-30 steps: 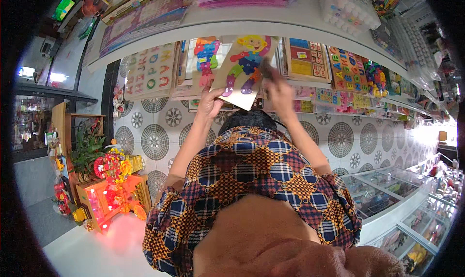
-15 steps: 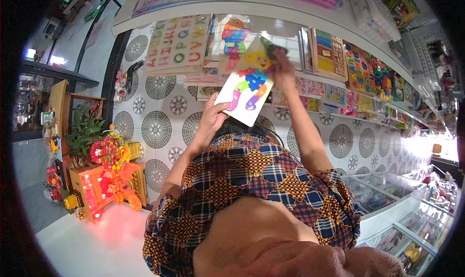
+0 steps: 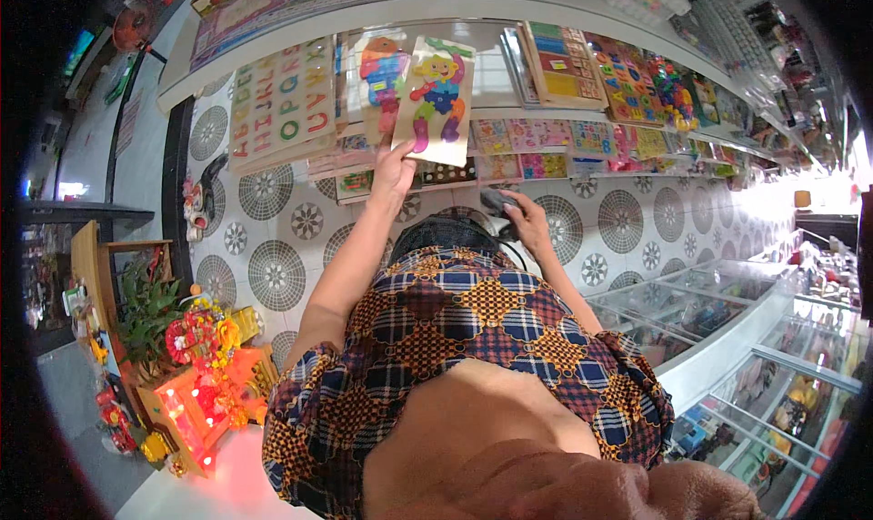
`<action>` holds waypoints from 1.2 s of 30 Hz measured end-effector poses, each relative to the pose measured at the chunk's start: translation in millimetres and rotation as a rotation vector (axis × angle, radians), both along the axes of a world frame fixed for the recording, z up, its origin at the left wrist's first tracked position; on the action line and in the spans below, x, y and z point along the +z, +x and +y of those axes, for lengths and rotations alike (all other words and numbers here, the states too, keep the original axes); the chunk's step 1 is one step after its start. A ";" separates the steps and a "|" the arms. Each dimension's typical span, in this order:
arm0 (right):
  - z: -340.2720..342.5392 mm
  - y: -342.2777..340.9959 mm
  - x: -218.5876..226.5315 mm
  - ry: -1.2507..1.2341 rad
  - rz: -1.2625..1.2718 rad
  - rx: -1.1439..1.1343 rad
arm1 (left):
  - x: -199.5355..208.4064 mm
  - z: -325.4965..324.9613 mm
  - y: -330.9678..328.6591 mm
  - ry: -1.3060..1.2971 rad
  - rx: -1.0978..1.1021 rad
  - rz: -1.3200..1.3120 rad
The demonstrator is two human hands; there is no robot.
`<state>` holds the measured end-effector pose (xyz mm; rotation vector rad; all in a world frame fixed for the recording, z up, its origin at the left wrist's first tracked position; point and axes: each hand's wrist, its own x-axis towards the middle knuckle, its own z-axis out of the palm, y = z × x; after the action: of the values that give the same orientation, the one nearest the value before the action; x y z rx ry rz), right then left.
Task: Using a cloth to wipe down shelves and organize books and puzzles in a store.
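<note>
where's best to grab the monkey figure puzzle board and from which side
I'd pinch the puzzle board by its lower right edge, from the right: it's flat, that margin is bare, and the left hand holds the lower-left corner.

A many-coloured puzzle board [image 3: 443,97] above grey-and-white tiles [image 3: 277,274].
From my remote seat I see cream backing and a figure with yellow head, blue middle, green and orange legs, magenta and purple feet — while the bundle [image 3: 496,201] is plain dark grey. I find the shirt [image 3: 491,302] busiest: navy-and-white plaid, maroon checks, orange-and-black lattice. The tiles repeat round grey medallions; the letter sheet [image 3: 284,101] shows reds and greens on a pale ground — and the box [image 3: 195,411] glows red-orange.
</note>
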<state>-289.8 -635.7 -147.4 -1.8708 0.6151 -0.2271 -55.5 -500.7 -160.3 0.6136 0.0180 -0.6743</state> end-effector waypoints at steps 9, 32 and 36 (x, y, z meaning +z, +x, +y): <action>-6.1 -14.3 -23.4 0.073 0.036 -0.267 | -59.9 -80.5 31.0 -0.031 0.058 0.188; -46.1 23.4 -24.0 -0.001 0.193 0.124 | -71.1 -12.7 7.5 0.615 0.483 -0.126; -41.0 32.4 -28.6 -0.067 0.070 0.172 | -91.2 24.4 9.1 0.741 0.337 -0.261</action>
<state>-257.4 -676.7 -176.1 -1.9913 0.4951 -0.0707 -46.4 -476.3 -251.6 1.3732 0.1300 -0.2370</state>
